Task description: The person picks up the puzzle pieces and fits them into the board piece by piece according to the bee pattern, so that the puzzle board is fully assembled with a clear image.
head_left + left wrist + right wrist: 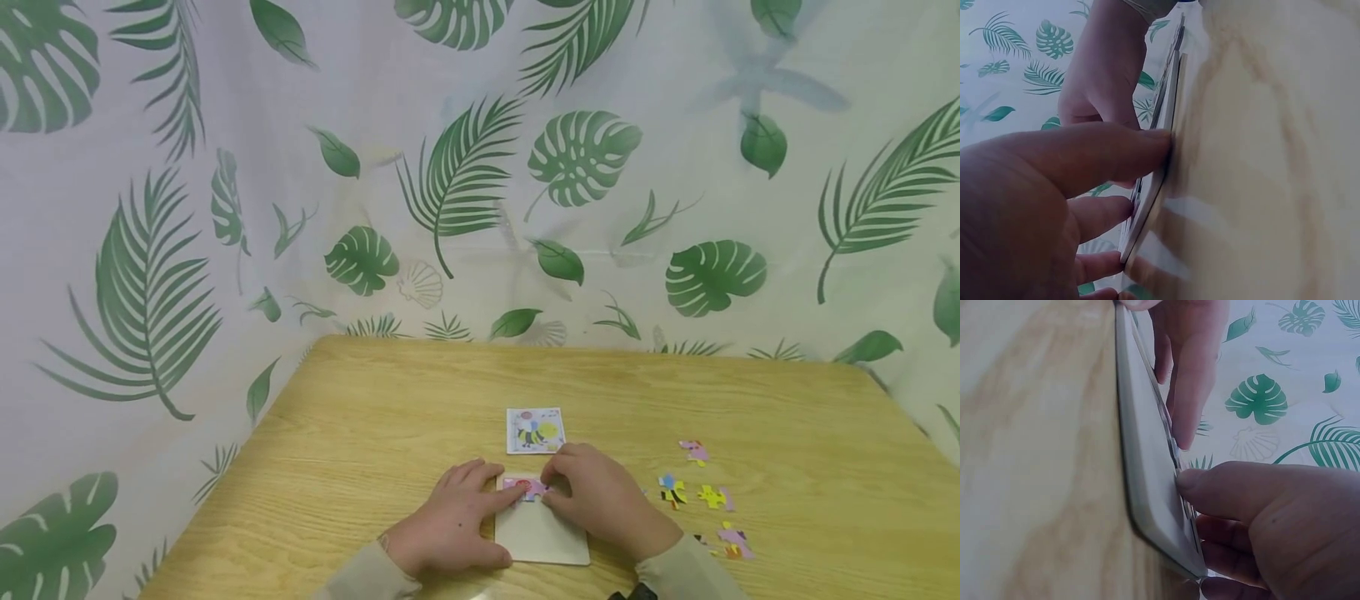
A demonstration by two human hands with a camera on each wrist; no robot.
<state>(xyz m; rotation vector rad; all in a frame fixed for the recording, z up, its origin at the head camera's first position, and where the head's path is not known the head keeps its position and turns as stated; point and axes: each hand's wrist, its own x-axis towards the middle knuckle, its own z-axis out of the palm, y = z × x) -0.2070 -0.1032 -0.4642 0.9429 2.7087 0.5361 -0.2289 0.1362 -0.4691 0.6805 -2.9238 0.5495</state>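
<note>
A pale square puzzle tray [542, 535] lies on the table, with joined pink and red jigsaw pieces [516, 483] along its far edge. My left hand [467, 518] spreads over the tray's left side, its index finger laid on those pieces. In the left wrist view, the left thumb [1141, 150] touches the tray's edge. At the tray's far right corner, my right hand [603, 500] pinches a jigsaw piece [547, 489] between thumb and curled fingers, beside the joined ones. The right thumb [1222, 487] bears down at the tray's top side in the right wrist view; the piece is mostly hidden there.
A square picture card [534, 432] showing a bee lies just beyond the tray. Several loose jigsaw pieces [716, 497] are scattered right of the right hand, among them a pink one [695, 451] farther back. A leaf-print curtain [480, 183] hangs behind the wooden table [360, 417].
</note>
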